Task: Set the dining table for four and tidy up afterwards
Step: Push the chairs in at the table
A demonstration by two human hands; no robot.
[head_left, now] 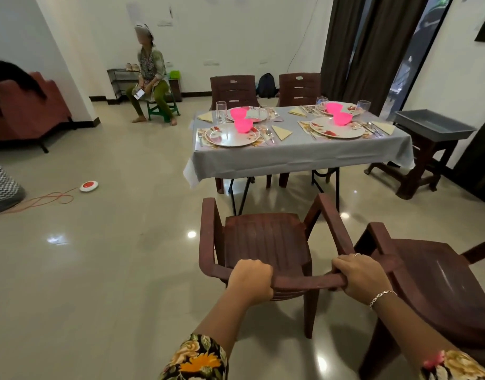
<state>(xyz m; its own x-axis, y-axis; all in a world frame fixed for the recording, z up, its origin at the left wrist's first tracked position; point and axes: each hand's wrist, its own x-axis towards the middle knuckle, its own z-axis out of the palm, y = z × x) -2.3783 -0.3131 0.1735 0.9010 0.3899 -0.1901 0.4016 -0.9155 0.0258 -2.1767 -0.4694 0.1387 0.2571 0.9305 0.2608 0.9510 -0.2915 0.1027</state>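
1. Head view showed the left hand and the right hand each curled tightly round the top rail of a brown plastic chair, one near each corner; a bracelet sat on the right wrist
2. That chair stood on the tiled floor, its seat facing the dining table and apart from it
3. A second brown chair stood just beside it on the right
4. The table, under a grey cloth, carried four plates with pink bowls on them, glasses, folded napkins and cutlery; two more chairs stood at its far side
5. A grey tray rested on a wooden stand right of the table, and a seated person was on a green stool near the far wall
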